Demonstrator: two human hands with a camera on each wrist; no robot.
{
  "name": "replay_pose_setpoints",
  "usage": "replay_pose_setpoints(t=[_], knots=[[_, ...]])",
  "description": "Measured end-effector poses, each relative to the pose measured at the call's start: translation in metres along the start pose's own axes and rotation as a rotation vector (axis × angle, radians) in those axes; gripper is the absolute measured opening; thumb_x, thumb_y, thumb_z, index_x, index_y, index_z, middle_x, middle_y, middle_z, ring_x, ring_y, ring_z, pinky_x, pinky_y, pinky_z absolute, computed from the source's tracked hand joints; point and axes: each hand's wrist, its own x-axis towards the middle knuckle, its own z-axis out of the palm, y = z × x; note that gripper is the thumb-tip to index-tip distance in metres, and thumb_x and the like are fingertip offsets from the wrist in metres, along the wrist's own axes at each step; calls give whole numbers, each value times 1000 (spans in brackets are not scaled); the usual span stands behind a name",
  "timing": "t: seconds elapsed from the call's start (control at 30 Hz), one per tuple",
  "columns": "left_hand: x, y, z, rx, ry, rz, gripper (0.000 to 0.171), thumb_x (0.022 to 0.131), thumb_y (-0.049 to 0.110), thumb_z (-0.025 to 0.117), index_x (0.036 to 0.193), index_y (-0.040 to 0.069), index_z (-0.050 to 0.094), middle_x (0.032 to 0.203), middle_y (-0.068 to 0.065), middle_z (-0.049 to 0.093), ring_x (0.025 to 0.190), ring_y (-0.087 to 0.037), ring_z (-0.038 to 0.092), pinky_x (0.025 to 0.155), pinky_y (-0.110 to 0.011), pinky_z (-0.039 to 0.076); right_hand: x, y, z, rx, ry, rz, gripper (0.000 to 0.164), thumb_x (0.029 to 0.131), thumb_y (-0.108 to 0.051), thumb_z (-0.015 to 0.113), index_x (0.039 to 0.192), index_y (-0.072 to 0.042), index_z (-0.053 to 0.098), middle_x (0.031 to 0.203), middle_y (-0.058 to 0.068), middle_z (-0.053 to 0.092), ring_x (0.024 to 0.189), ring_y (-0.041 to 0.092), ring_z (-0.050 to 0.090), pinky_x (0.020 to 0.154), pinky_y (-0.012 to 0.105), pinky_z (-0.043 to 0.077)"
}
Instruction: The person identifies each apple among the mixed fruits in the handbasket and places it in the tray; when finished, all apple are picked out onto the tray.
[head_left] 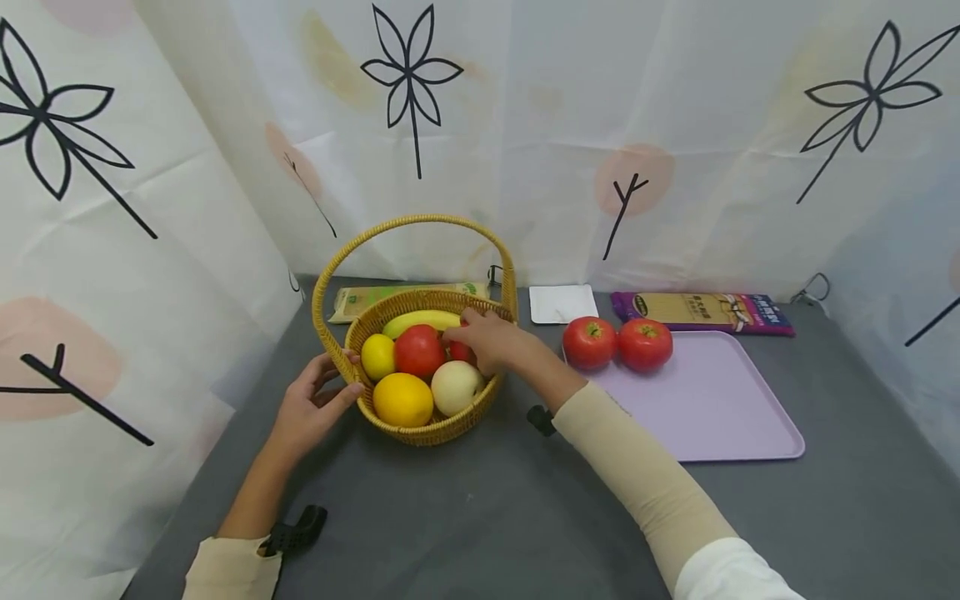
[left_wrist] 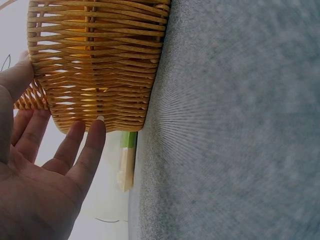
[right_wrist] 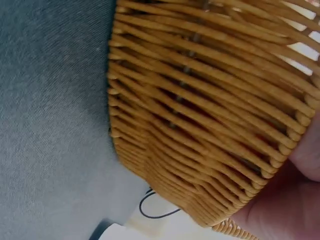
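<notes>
A yellow wicker basket (head_left: 431, 433) with a tall arched handle stands on the grey table in the head view. Inside lie a banana (head_left: 420, 321), a lemon (head_left: 378, 357), a red apple (head_left: 420, 351), an orange (head_left: 403, 400) and a pale round pear (head_left: 456, 387). My left hand (head_left: 309, 408) holds the basket's left side by the handle base, thumb at the rim and fingertips against the weave (left_wrist: 95, 65). Reaching over the right rim, my right hand (head_left: 491, 340) grips another red apple (head_left: 461, 352) within the basket; its fingertips are partly hidden.
Two red apples (head_left: 590, 342) sit at the left back corner of a lilac tray (head_left: 720, 408) on the right. Behind it lies a purple-ended noodle pack (head_left: 697, 312). A white square (head_left: 562, 303) and a green-and-tan pack (head_left: 352, 303) lie along the back, before a patterned curtain.
</notes>
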Motion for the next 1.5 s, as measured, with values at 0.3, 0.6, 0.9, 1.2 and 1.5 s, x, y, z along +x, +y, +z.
replay_pose_setpoints(t=[0.3,0.6,0.9,1.2,1.5], knots=[[-4,-1,-4,6,3,-1,50,92,-8,67,139,-1,51,132,-18,59,123,-7,53,92,-19,51,11,14,1,9,14,-126,72,78,-22,86,142,-30,52,130,8,45,102,24,50,81,34,51],[0,1,-3,20,-2,-1,50,93,-5,67,140,1,51,133,-14,58,125,-9,53,93,-20,51,17,31,-4,326,63,-207,88,71,-15,87,140,2,35,132,12,46,115,23,48,97,33,49],[1,2,-4,19,-5,-1,51,93,-5,68,140,1,51,133,-14,58,124,-6,53,93,-19,51,17,35,-2,546,125,-172,70,80,-28,83,133,-11,40,119,4,56,105,19,56,88,30,53],[0,2,-2,24,-1,-2,53,92,-6,68,141,1,50,134,-16,57,124,-9,53,92,-18,51,12,31,4,642,214,-132,49,83,-49,77,121,-27,55,108,-3,61,96,18,59,79,33,55],[-1,0,-1,0,0,12,50,92,-7,67,139,0,52,132,-15,58,124,-9,54,92,-20,51,11,32,3,674,122,-136,87,77,-43,85,146,-17,38,126,0,54,110,17,55,87,33,55]])
